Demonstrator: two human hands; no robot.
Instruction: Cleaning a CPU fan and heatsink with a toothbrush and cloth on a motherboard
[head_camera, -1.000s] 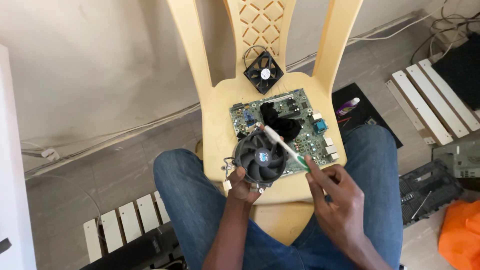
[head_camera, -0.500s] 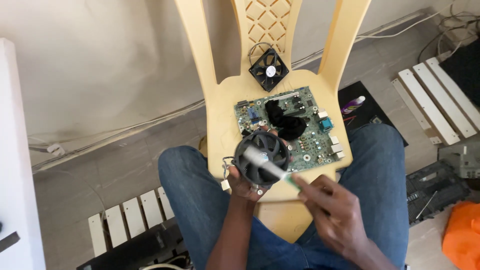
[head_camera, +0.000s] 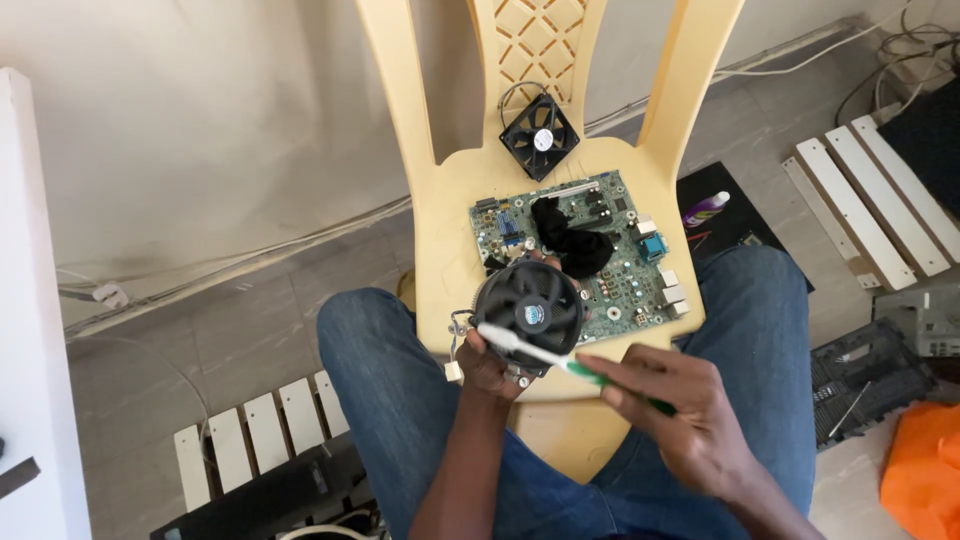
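Now toothbrush (head_camera: 540, 352) in right hand (head_camera: 670, 405), bristles against cooler fan (head_camera: 528, 313).

Two fans, the round cooler fan (head_camera: 528, 314) and square fan (head_camera: 540, 137); one toothbrush (head_camera: 530, 349), one motherboard (head_camera: 620, 270), one chair (head_camera: 450, 230).

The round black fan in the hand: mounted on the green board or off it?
Off it: the left hand holds the cooler fan above the circuit board.

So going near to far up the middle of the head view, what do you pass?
Left hand → round cooler fan → green motherboard → square black fan → chair backrest.
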